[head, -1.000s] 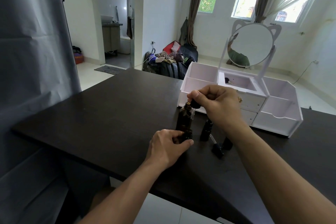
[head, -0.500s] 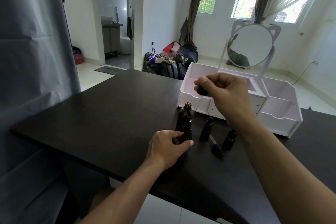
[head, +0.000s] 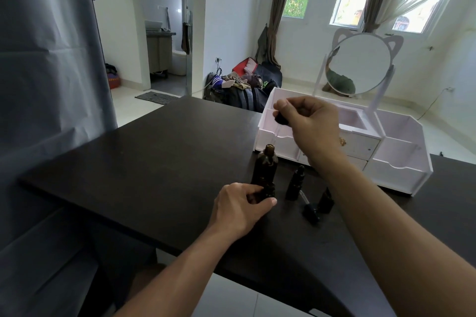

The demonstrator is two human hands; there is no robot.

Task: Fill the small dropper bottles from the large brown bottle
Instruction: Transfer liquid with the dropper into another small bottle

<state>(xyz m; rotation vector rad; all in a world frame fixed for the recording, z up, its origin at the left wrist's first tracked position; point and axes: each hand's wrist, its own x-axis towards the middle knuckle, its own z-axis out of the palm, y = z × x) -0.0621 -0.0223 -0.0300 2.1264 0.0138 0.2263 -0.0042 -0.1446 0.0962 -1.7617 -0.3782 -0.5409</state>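
1. Dark wood makes up the table. It fills the middle of the view, and its near edge runs from the left side down toward the right.
2. White walls, windows with curtains and an open doorway lie past the far edge. A pile of bags and clothes sits on the floor there.
3. A white organizer box with a round cat-ear mirror stands at the far right of the table.
4. The large brown bottle stands upright near the middle, just in front of the box. Its top is off.
5. The left hand curls its fingers round a small dropper bottle that touches the front of the big one.
6. The right hand is raised above the big bottle. Its thumb and fingers pinch the black bulb of a dropper, and the glass tube points down.
7. A second small bottle stands just to the right. A loose dropper cap lies beside it.
8. A third small bottle is partly hidden behind the right arm.
9. The bottles are too dark to show how full they are.
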